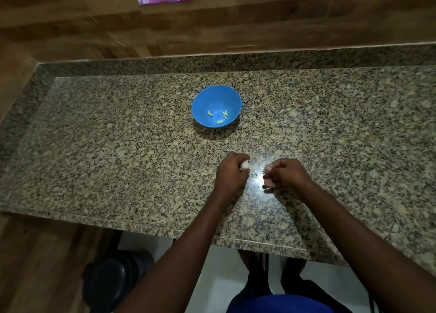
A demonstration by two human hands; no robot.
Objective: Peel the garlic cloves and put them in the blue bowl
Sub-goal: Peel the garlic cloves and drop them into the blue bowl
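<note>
The garlic (79, 165) sits in the left hand (232, 172), whose curled fingers grip it just above the counter (118, 147), only a white bit showing past the knuckles. The right hand (284, 173) is near it, a little apart, fingers curled in; a pale scrap seems pinched at its fingertips, perhaps a clove or skin, though glare on the stone makes that hard to tell. The bowl (205, 100) stands well beyond both hands and already holds a few peeled cloves (220, 122). The risks look small: a slick clove could squirt out of the pinch and roll off the near edge, loose skin could ride into the bowl with a clove, and a careless reach could knock the light bowl.
</note>
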